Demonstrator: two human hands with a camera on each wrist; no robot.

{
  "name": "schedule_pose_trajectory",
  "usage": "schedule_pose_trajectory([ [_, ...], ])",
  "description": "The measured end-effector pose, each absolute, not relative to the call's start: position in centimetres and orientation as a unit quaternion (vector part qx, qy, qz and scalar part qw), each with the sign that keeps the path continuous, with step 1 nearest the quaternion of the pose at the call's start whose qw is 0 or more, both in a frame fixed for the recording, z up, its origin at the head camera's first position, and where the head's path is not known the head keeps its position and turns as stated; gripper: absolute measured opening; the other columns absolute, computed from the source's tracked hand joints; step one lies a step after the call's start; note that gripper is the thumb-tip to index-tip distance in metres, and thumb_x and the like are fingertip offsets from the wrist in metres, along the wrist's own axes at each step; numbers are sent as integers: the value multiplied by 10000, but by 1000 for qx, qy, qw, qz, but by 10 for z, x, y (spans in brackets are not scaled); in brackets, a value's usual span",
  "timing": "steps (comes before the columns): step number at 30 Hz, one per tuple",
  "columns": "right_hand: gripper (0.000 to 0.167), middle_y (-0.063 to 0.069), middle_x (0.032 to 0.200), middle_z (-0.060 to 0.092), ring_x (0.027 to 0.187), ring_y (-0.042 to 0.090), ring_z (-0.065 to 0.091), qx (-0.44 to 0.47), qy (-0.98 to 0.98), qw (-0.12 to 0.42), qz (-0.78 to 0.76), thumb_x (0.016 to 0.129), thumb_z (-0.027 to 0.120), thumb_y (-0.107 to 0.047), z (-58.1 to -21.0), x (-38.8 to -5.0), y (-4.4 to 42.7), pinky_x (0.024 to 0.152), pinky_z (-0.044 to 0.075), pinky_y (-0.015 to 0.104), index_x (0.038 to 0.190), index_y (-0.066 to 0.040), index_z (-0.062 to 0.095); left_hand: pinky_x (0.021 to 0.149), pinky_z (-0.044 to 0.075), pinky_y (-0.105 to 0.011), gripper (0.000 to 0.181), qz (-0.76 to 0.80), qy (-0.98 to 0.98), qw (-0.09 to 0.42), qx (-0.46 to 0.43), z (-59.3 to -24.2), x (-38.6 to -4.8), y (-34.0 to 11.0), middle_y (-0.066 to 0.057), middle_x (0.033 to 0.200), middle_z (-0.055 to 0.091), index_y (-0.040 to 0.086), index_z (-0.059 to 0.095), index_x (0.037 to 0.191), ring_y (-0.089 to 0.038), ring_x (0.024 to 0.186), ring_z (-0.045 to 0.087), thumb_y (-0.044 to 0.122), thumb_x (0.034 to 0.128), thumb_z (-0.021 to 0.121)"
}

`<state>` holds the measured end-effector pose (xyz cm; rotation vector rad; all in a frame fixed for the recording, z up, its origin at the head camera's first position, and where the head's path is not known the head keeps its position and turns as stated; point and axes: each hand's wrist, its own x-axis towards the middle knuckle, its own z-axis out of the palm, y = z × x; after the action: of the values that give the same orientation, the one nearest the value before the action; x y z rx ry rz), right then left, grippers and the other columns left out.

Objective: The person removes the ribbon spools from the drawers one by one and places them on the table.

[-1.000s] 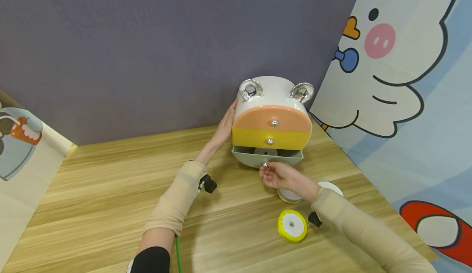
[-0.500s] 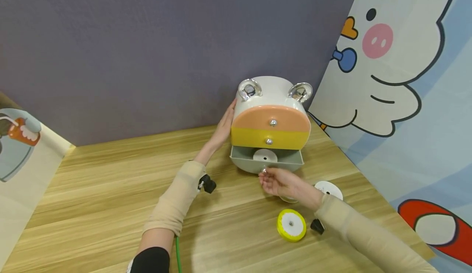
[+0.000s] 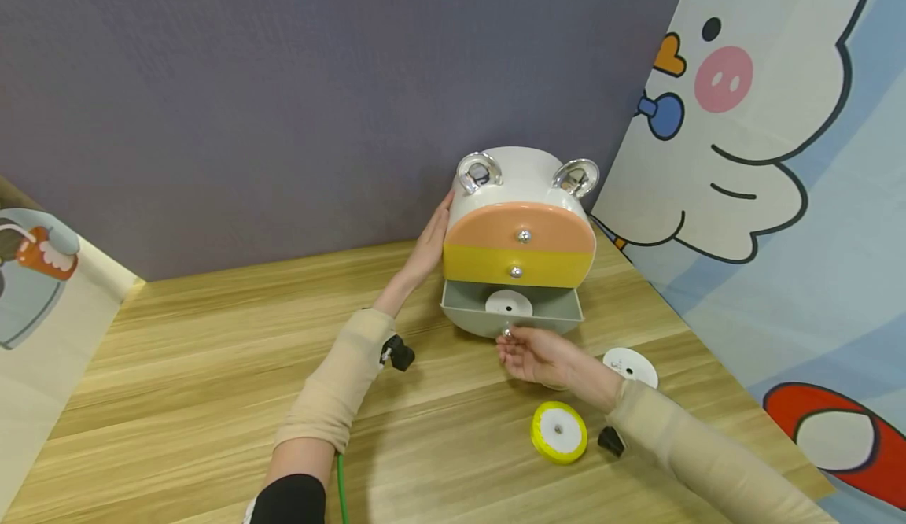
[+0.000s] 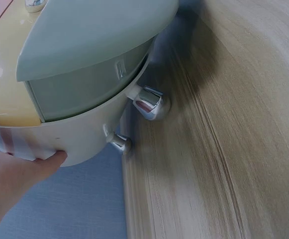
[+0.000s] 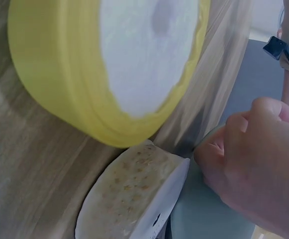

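A small rounded drawer cabinet [image 3: 520, 170] in white stands against the back wall, with two silver ring-shaped ears on top. Its bottom grey-green drawer [image 3: 552, 323] is pulled out, and a white spool [image 3: 508, 302] with a centre hole lies inside. My right hand [image 3: 538, 357] pinches that drawer's silver knob [image 3: 507, 333]. Flat against the cabinet's left side rests my left hand [image 3: 428, 247], its thumb extended along the white shell in the left wrist view. The orange top drawer [image 3: 488, 225] and yellow middle drawer [image 3: 477, 264] are closed.
A yellow ribbon roll [image 3: 559, 433] lies on the wooden table [image 3: 233, 367] in front of my right forearm. Beyond that forearm is a white-faced spool [image 3: 630, 367]. A cream patterned ribbon roll [image 5: 129, 194] sits close to the right hand. Cartoon-printed panel [image 3: 778, 154] borders the right side.
The bottom drawer has slid farther out toward me with my right hand on its knob, uncovering more of the spool inside. My left hand has stayed on the cabinet's side.
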<state>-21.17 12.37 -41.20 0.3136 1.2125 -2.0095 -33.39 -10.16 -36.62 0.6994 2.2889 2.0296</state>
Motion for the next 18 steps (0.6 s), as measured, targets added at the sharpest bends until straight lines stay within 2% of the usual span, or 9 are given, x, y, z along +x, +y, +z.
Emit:
schedule_pose_trajectory([
  [5,310,29,896,608,777,88,593,119,483,376,-782,1093,286,-220,-412,-209,125,717,527,153,1049,-7,508,1287,78,-459,523,649,728,2,222,-366,-333,-101,-29,1693,90,158,116,1609,-224,1569,76,291,1107,183],
  [9,311,35,929,645,805,98,633,80,550,393,-732,1084,331,-229,-407,-208,133,725,547,164,1152,36,480,1288,78,-456,523,651,725,0,226,-366,-333,-101,-41,1693,91,140,115,1607,-229,1569,77,279,1108,187],
  [14,431,31,975,696,760,82,683,-26,691,402,-599,1053,436,-225,-385,-210,156,674,582,169,1304,122,478,1288,81,-451,522,649,726,0,227,-366,-332,-101,-38,1693,93,145,114,1608,-224,1569,79,278,1108,185],
  [18,442,96,1084,676,819,96,686,-151,748,386,-519,1073,411,-217,-357,-216,175,745,606,229,1345,122,487,1289,77,-444,519,650,725,0,227,-366,-333,-102,-30,1693,96,158,120,1608,-218,1568,81,279,1108,188],
])
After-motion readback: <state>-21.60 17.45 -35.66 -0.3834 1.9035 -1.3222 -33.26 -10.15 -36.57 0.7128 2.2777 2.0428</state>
